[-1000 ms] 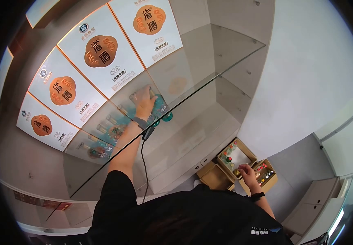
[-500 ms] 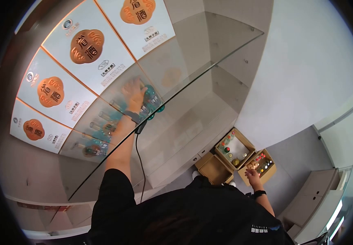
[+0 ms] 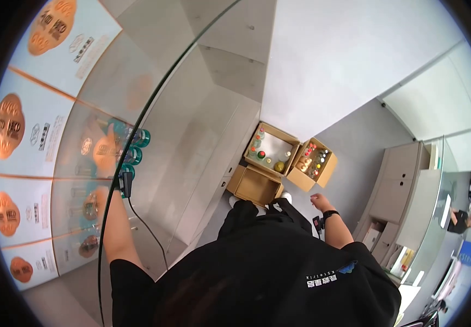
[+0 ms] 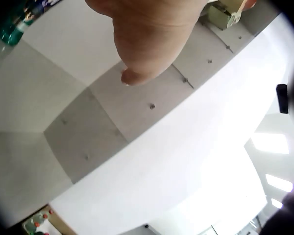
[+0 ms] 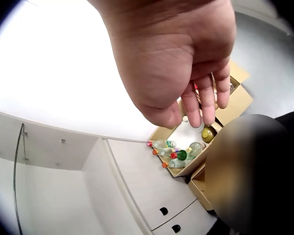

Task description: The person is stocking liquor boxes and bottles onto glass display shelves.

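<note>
Through the glass shelf in the head view my left hand (image 3: 105,150) shows beside a short row of teal bottles (image 3: 139,138), its fingers near the necks. In the left wrist view the left thumb (image 4: 137,76) sticks out with nothing against it, and part of a teal bottle (image 4: 12,35) shows at the upper left; the other fingers are out of that view. My right hand (image 3: 319,202) hangs low by my side. Its fingers (image 5: 207,105) are loosely bent and hold nothing in the right wrist view.
The glass shelf's edge (image 3: 162,87) crosses above my left forearm. Printed white boxes (image 3: 26,128) line the back. On the floor stand a carton (image 3: 272,133) of bottles, another carton (image 3: 327,173) with small bottles, and an open carton (image 3: 241,182) by my feet.
The head view has turned to the right, so the shelf and boxes sit farther left. My left hand remains by the teal bottles. The right hand has moved away from the cartons.
</note>
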Demonstrator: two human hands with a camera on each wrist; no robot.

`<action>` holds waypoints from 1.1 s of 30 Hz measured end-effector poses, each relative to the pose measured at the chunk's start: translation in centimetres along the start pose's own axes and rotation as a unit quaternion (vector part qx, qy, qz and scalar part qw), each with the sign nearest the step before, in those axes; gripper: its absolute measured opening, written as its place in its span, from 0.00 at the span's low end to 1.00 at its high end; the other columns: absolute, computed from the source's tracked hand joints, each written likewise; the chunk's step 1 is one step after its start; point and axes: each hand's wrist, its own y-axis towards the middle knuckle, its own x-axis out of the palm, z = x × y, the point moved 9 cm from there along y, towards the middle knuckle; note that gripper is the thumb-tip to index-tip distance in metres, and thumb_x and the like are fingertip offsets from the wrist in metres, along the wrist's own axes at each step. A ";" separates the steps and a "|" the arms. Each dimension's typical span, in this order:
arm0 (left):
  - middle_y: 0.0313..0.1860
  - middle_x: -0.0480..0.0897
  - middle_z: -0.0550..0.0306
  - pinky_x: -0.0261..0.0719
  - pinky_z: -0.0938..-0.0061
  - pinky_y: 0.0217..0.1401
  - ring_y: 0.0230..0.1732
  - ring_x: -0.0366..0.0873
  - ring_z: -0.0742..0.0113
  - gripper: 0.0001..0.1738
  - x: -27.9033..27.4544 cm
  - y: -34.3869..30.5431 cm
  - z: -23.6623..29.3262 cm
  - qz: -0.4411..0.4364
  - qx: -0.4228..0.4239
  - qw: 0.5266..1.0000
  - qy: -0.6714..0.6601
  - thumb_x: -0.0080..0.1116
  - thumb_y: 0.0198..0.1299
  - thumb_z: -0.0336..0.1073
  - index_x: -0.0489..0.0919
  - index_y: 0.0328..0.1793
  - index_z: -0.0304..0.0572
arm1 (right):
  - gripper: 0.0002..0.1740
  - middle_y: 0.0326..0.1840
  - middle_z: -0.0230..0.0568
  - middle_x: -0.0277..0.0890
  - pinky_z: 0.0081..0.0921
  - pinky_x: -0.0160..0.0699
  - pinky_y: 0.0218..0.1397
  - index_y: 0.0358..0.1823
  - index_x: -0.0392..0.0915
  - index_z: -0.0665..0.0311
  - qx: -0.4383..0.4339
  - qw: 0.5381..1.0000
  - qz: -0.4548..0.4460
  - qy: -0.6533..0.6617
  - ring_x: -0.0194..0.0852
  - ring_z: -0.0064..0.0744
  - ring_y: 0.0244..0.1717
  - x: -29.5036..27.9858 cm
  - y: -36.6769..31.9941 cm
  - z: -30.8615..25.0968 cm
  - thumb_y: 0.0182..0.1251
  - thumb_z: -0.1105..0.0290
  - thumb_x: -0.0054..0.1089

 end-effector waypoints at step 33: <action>0.33 0.84 0.51 0.79 0.59 0.39 0.38 0.82 0.49 0.07 29.4 -35.8 47.2 -0.583 0.062 0.761 -0.278 0.59 0.61 0.38 0.77 0.38 0.44 | 0.15 0.34 0.53 0.82 0.36 0.77 0.49 0.37 0.80 0.65 0.005 0.986 -0.087 0.140 0.81 0.48 0.42 4.1 9.5 7.4 0.60 0.61 0.53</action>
